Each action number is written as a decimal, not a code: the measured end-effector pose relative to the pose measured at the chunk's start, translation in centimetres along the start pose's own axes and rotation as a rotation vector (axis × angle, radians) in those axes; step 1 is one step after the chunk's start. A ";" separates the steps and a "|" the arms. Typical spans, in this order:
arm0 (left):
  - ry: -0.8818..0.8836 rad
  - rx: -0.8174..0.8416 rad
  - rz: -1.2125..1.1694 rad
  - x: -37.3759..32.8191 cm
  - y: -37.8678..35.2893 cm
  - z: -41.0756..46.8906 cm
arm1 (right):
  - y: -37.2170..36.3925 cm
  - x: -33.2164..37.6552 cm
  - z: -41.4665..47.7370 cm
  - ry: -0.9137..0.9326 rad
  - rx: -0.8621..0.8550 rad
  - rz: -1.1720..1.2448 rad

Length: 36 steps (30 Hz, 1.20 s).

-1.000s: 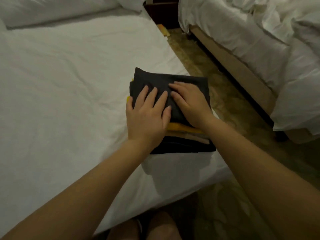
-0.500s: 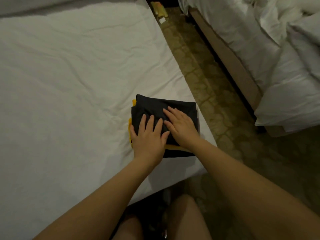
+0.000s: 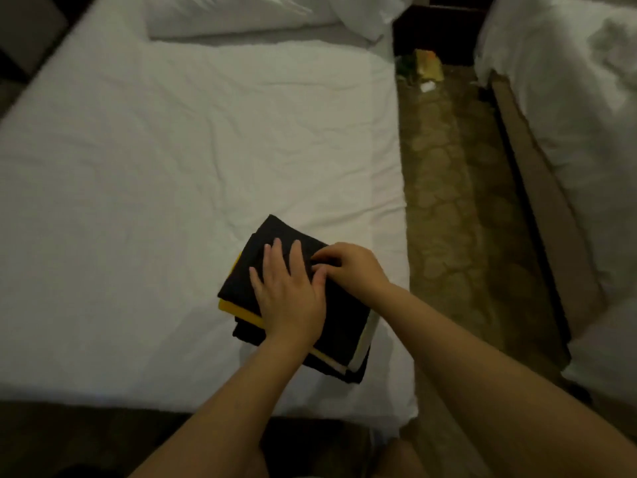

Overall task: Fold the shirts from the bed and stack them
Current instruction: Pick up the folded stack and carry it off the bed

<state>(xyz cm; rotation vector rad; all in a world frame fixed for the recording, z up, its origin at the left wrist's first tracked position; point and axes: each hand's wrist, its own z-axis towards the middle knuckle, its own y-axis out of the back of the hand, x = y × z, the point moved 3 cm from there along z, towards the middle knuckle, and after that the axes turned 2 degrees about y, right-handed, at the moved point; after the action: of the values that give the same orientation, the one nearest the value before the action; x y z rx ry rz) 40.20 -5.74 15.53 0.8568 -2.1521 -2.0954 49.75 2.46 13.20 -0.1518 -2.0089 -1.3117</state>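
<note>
bed (image 3: 172,160): white sheet, pillow (image 3: 241,15) at 12 o'clock | shirt stack (image 3: 344,343): bed's 5 o'clock corner, black shirt (image 3: 272,236) topmost, yellow shirt (image 3: 238,309) edge peeking at 8 o'clock | left hand (image 3: 289,298): flat, fingers straight, pressing black shirt | right hand (image 3: 348,267): at left hand's 2 o'clock, fingers bent on shirt, grip unclear | floor (image 3: 448,201), second bed (image 3: 568,98): 3 o'clock

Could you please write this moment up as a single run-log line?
step: pressing stack | left hand: flat on top black shirt | right hand: fingers bent on it, grip unclear | stack: at bed corner
</note>
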 end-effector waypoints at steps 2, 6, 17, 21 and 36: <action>0.106 -0.015 0.007 -1.9 -1.2 -0.4 | 0.7 -1.0 0.1 0.067 0.015 0.115; 0.300 -0.037 0.073 -3.4 -2.9 0.6 | 1.0 -3.2 0.4 0.099 0.024 0.222; 0.418 -0.111 0.268 -0.8 -7.5 0.4 | -3.6 -7.1 2.9 -0.047 0.548 0.412; 0.422 -0.131 0.262 0.2 -8.1 -0.9 | -5.2 -7.6 3.3 -0.082 0.669 0.484; 0.421 -0.191 0.222 2.9 -8.1 -2.4 | -6.4 -9.8 5.4 -0.154 0.775 0.539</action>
<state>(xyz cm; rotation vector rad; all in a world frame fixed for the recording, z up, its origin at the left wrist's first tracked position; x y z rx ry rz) 41.59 -8.64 7.26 0.8933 -1.7176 -1.7838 51.31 6.66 1.08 -0.3959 -2.2423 -0.1584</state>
